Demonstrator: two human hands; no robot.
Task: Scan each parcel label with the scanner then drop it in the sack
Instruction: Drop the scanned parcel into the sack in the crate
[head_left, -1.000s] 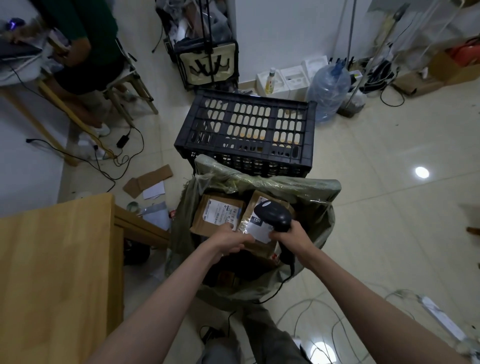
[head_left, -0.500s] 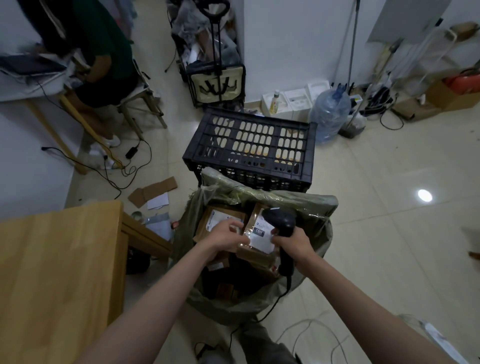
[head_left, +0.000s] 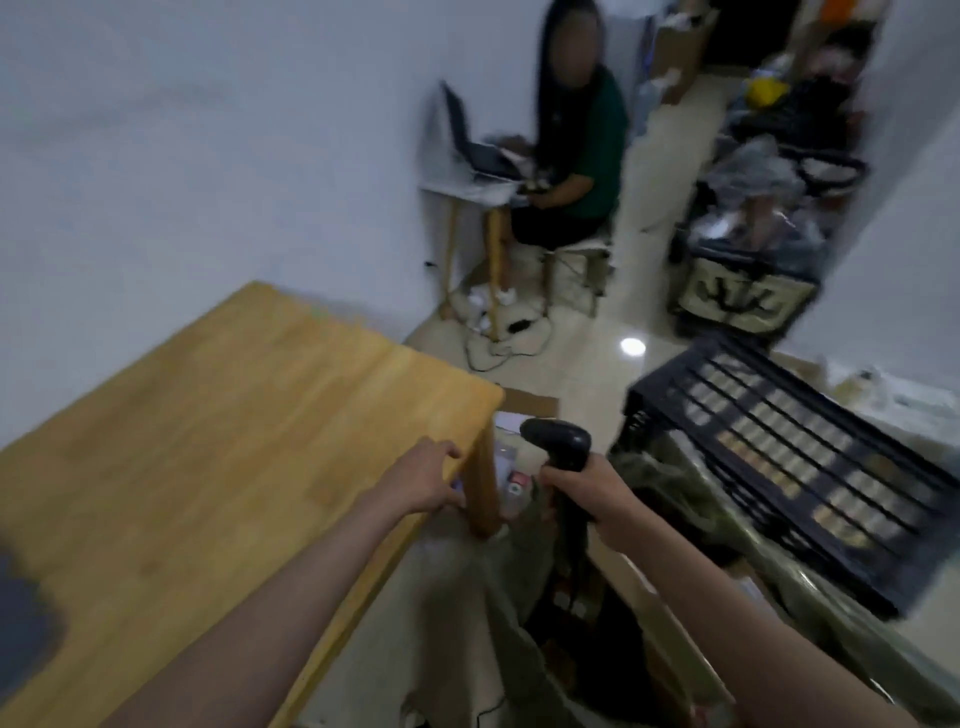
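Head view, blurred: I hold the scanner (head_left: 561, 447) in my right hand (head_left: 597, 493), my left hand (head_left: 423, 475) loose-fingered at the wooden table (head_left: 218, 441) corner, tiled floor (head_left: 587, 332), white wall (head_left: 208, 156), black crate (head_left: 779, 467) beside the sack (head_left: 524, 571).

A black plastic handheld scanner with a rounded head (head_left: 558, 446) stands roughly upright, head up and pointing left toward the corner of the bench, its handle gripped from below with a dark cable trailing down from it. Beneath it and to the right gapes an olive-green woven sack with a clear plastic liner (head_left: 670, 483), mouth open; brown cardboard parcels (head_left: 652, 597) lie inside it, blurred, their labels unreadable.
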